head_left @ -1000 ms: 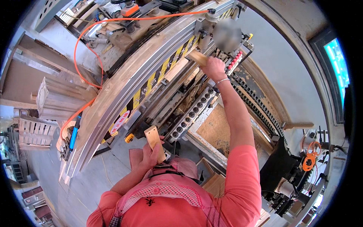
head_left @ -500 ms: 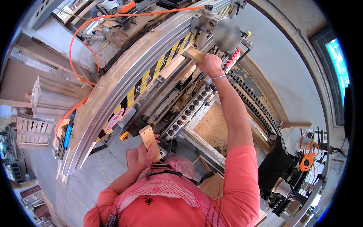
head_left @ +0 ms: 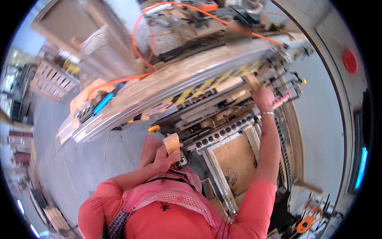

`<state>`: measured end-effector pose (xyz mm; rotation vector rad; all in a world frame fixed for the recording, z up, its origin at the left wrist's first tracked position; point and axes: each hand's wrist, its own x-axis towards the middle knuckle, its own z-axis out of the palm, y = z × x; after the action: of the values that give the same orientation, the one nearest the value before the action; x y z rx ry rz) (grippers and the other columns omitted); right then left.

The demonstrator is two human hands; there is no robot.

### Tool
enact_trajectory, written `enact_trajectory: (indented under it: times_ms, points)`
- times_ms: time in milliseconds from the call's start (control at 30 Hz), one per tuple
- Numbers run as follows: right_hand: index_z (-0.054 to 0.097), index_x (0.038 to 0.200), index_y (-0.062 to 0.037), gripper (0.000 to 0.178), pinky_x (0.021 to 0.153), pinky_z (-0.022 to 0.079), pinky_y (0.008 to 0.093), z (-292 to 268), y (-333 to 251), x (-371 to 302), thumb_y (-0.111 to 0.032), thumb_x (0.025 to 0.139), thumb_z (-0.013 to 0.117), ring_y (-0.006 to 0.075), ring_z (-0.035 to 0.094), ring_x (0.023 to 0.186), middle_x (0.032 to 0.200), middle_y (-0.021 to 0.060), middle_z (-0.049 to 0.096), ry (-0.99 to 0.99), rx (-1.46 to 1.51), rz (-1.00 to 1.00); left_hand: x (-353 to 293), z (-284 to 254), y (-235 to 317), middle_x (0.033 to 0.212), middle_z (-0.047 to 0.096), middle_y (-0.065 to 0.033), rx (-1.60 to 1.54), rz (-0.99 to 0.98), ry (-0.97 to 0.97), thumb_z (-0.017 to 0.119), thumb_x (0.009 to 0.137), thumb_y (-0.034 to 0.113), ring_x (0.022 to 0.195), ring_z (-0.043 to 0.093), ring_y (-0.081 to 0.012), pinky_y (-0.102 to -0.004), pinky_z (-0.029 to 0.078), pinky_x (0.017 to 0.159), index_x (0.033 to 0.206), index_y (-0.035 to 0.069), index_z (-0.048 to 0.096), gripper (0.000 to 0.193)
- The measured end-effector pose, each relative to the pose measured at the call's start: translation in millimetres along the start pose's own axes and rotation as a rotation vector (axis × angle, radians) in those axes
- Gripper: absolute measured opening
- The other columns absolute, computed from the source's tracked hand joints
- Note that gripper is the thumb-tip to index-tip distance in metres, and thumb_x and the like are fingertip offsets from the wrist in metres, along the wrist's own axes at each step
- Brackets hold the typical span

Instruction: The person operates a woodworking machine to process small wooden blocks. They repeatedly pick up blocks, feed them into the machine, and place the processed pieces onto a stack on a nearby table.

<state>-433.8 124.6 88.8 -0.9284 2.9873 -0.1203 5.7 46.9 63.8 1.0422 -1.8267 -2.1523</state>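
Note:
My left hand (head_left: 164, 158) is close to my chest and grips a small pale wooden block (head_left: 172, 143) held upright. My right hand (head_left: 262, 96) is stretched far forward and grips another wooden block (head_left: 252, 81) against the long metal machine (head_left: 191, 85) with yellow and black hazard stripes. Below my right arm runs a row of round drill sockets (head_left: 223, 133) on the machine's front.
An orange cable (head_left: 137, 44) loops over the machine and the cluttered bench behind it. A blue tool (head_left: 104, 102) lies on the machine's left end. A wooden panel (head_left: 236, 159) sits under my right arm. Wooden pallets (head_left: 49, 81) stand at left, a red button (head_left: 350, 60) at right.
The view has swung, so the machine now lies more level across the picture. My right hand stays on its block at the machine; my left hand keeps its block near my chest.

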Motion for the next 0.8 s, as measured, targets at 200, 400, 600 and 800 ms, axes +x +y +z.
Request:
enact_trajectory:
  times_ms: [200, 400, 600, 800]
  points:
    - [0.065, 0.082, -0.0051, 0.039, 0.066, 0.052, 0.0436, 20, 13, 8, -0.043, 0.074, 0.059, 0.0344, 0.064, 0.076, 0.078, 0.0172, 0.065, 0.002, -0.168, 0.001, -24, -29, -21, 0.078, 0.057, -0.0003, -0.155, 0.408, -0.032, 0.052, 0.087, 0.005, 0.072, 0.055, -0.0106, -0.0230, 0.045, 0.063, 0.107, 0.003, 0.055, 0.020]
    - [0.065, 0.086, -0.0012, 0.052, 0.068, 0.051, 0.0460, 12, 0, 3, -0.051, 0.070, 0.064, 0.0377, 0.062, 0.081, 0.084, 0.0210, 0.064, -0.006, -0.156, -0.022, -93, -81, -3, 0.078, 0.059, -0.0007, 0.709, 0.241, 0.321, 0.053, 0.085, 0.011, 0.071, 0.057, -0.0163, -0.0282, 0.044, 0.057, 0.096, 0.006, 0.059, 0.013]
    - [0.058, 0.100, -0.0018, 0.051, 0.072, 0.048, 0.0475, 19, 14, 8, -0.044, 0.074, 0.065, 0.0386, 0.060, 0.087, 0.093, 0.0213, 0.063, 0.006, -0.154, -0.054, -114, -219, -109, 0.076, 0.060, -0.0040, -0.280, 0.104, 0.770, 0.059, 0.083, 0.029, 0.065, 0.054, -0.0135, -0.0318, 0.045, 0.056, 0.099, 0.005, 0.060, 0.028]
    - [0.056, 0.107, 0.0011, 0.048, 0.076, 0.046, 0.0440, 8, -14, -42, -0.031, 0.074, 0.067, 0.0371, 0.059, 0.090, 0.097, 0.0206, 0.061, 0.231, -0.048, -0.062, -141, -432, -77, 0.091, 0.066, -0.0112, -0.001, 0.142, 1.449, 0.065, 0.080, 0.038, 0.078, 0.059, -0.0137, -0.0301, 0.048, 0.068, 0.117, 0.014, 0.059, 0.044]
